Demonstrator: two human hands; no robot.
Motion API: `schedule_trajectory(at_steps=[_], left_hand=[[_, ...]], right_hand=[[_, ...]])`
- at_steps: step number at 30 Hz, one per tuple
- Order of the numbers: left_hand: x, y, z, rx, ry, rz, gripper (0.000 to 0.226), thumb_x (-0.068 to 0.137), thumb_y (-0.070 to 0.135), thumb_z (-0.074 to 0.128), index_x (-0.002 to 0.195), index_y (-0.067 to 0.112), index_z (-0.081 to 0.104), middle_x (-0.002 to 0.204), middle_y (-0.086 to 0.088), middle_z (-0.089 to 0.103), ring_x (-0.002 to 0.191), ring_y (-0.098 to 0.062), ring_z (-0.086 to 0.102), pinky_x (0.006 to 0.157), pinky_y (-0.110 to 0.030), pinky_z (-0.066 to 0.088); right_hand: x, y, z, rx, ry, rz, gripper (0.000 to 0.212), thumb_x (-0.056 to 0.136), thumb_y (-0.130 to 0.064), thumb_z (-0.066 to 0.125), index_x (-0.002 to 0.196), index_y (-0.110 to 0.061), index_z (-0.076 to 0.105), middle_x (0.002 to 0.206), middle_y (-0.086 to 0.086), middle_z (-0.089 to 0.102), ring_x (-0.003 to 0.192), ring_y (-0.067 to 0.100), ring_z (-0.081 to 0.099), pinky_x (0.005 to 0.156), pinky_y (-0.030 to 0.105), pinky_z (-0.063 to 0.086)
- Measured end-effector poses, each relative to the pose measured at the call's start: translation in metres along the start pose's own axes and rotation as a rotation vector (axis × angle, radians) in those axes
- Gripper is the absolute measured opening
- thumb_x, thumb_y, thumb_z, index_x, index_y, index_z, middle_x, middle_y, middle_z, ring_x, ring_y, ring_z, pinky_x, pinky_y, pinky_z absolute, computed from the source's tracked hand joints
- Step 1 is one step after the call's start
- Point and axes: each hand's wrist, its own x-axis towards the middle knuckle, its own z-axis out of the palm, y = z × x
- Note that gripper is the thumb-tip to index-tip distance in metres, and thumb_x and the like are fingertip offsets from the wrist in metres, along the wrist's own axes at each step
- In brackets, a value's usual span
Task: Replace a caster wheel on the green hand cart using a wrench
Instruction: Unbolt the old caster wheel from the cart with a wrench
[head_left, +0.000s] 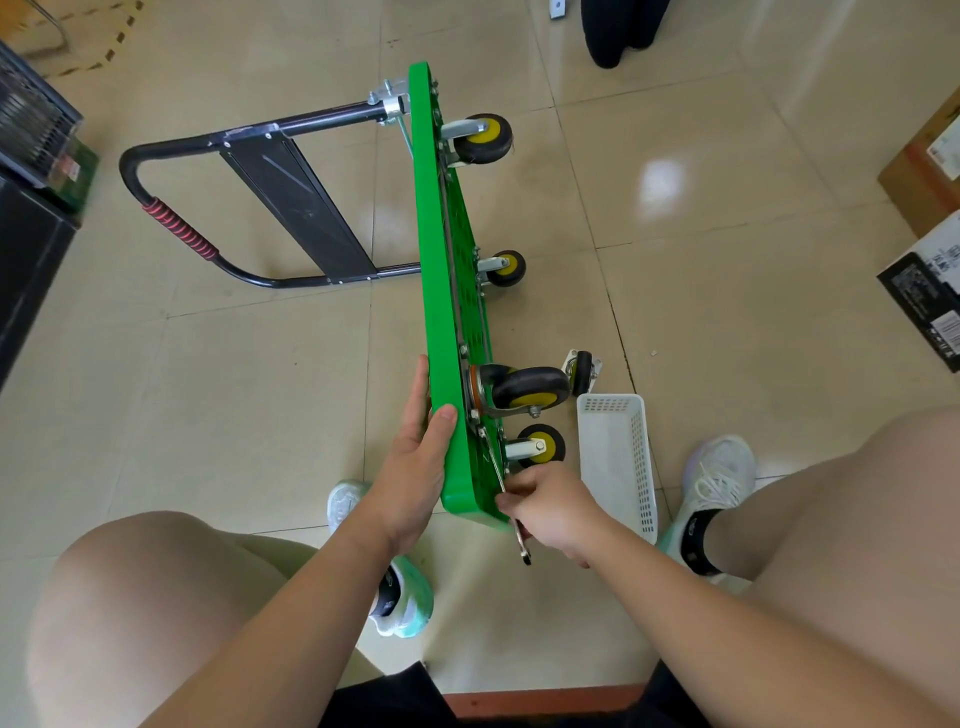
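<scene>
Two hands on this: the green hand cart (441, 312) stands tipped on its long edge, underside facing right, with the big caster wheel (530, 389) bolted close to its near end. The left hand (415, 457) grips the deck there, thumb over the rim. The right hand (550, 506) is closer to the job, fingers (514, 496) clamped on the wrench (521, 540), whose shaft runs up and away along the underside toward that caster's plate.
</scene>
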Motion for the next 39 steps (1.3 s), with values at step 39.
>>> schedule_trajectory(at_steps=[39], left_hand=[[-0.001, 0.000, 0.002, -0.033, 0.027, 0.005, 0.060, 0.112, 0.028, 0.042, 0.129, 0.084, 0.033, 0.146, 0.027, 0.058, 0.134, -0.015, 0.060, 0.114, -0.048, 0.048]], right_hand=[[-0.030, -0.040, -0.004, 0.482, -0.040, 0.072, 0.022, 0.085, -0.026, 0.078, 0.089, -0.005, 0.077, 0.079, 0.007, 0.078, 0.067, 0.019, 0.076, 0.056, 0.021, 0.056]])
